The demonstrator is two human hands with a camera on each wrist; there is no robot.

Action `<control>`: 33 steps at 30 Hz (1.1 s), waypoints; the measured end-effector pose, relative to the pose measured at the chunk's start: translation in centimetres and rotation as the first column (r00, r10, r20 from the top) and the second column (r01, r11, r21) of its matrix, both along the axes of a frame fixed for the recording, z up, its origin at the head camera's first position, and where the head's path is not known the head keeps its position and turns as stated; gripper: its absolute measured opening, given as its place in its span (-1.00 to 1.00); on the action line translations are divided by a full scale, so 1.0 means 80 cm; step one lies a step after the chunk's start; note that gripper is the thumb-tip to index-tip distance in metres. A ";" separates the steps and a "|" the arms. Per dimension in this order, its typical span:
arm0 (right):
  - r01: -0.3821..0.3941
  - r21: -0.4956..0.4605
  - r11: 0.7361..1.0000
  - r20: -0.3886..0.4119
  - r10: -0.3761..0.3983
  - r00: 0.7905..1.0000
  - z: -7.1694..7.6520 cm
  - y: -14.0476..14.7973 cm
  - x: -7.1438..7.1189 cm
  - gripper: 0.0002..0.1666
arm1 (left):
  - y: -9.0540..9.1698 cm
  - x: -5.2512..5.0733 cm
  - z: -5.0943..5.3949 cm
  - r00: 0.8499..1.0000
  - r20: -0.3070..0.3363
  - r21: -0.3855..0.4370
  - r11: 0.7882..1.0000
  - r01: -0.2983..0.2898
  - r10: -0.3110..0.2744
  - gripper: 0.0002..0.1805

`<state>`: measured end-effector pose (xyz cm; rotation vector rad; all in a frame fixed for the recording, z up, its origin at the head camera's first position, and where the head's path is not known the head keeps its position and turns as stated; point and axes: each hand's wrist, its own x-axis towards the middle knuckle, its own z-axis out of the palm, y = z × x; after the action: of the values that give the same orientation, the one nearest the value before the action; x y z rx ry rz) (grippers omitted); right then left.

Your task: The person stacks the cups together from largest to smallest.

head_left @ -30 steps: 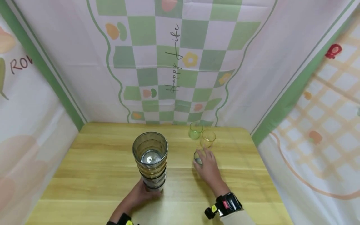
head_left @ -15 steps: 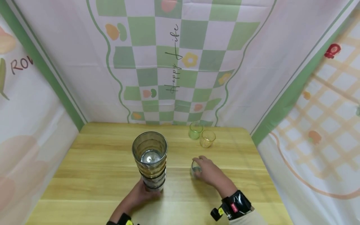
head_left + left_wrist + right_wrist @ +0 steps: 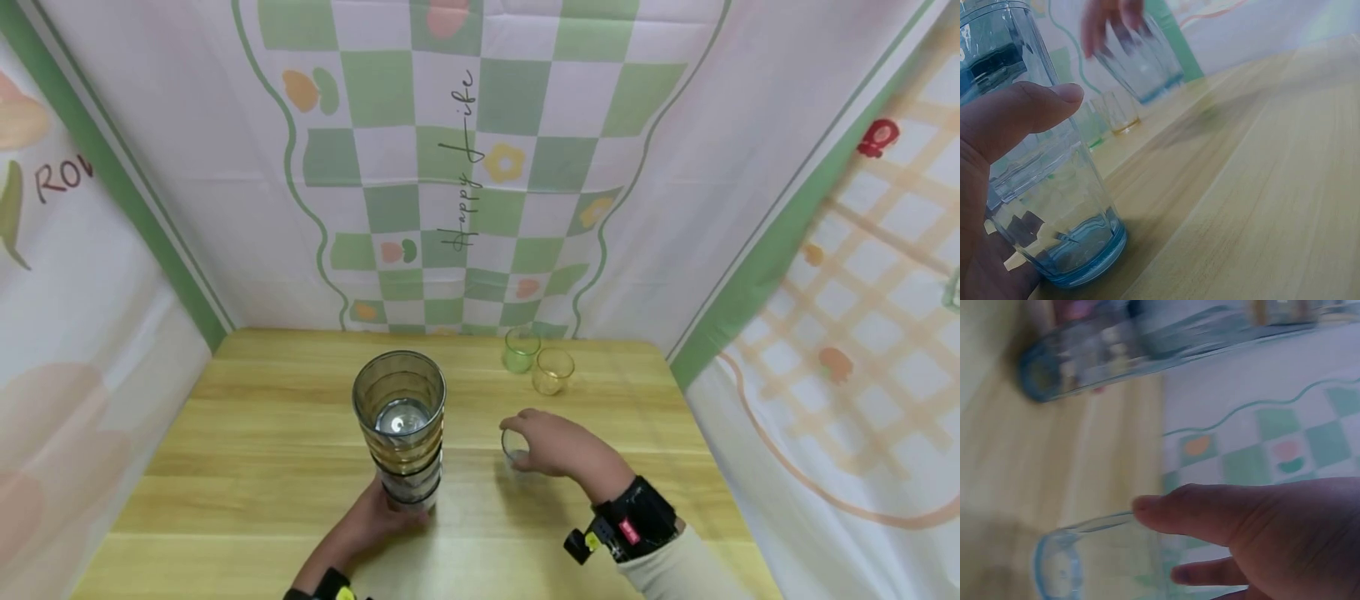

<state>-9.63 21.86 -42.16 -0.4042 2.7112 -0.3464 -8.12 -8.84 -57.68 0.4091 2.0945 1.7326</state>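
A tall stack of nested glasses (image 3: 405,454), smoky at the top and clear with a blue base at the bottom, stands upright on the wooden table. My left hand (image 3: 375,518) grips its lowest glass, thumb across the side in the left wrist view. To the right of the stack, my right hand (image 3: 558,447) holds a clear glass (image 3: 1154,65) by its upper part. That glass has a bluish base, which is off the table and tilted in the left wrist view. Blur softens the right wrist view, where thumb and fingers are around the rim.
A green glass (image 3: 521,357) and a yellow glass (image 3: 553,380) stand close together near the table's back edge, right of centre. Patterned cloth (image 3: 472,167) hangs behind the table (image 3: 262,417) and on both sides.
The right hand has brought the clear glass toward the stack, away from the green and yellow glasses, and lifted it. The left hand and the stack have stayed in place.
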 end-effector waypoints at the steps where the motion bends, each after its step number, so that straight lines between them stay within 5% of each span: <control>1: -0.005 0.005 1.000 0.010 0.005 1.000 0.011 -0.002 -0.003 -0.34 | 0.000 0.000 0.000 1.000 -0.002 -0.002 1.000 0.001 -0.001 -0.03; 15: -0.115 0.064 0.991 0.008 0.115 0.993 0.159 -0.020 -0.018 -0.27 | -0.003 -0.001 -0.002 1.000 -0.009 -0.018 1.000 0.001 -0.001 -0.02; 21: -0.148 0.034 0.988 -0.084 0.150 0.985 0.201 -0.026 -0.013 -0.27 | -0.004 0.001 -0.005 1.000 0.023 -0.004 1.000 -0.010 0.010 -0.02; 27: -0.173 -0.015 0.985 -0.170 0.167 0.971 0.241 -0.029 -0.012 -0.28 | -0.003 0.002 -0.007 1.000 -0.015 -0.026 1.000 -0.014 0.014 -0.04; 33: -0.218 -0.026 0.976 -0.325 0.198 0.925 0.278 -0.036 -0.005 -0.34 | -0.002 0.001 -0.006 0.999 -0.021 -0.039 0.999 -0.033 0.033 -0.03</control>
<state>-10.02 19.01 -19.88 -0.8259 2.9363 -0.3285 -8.06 -8.99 -58.15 0.3841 2.1570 1.7096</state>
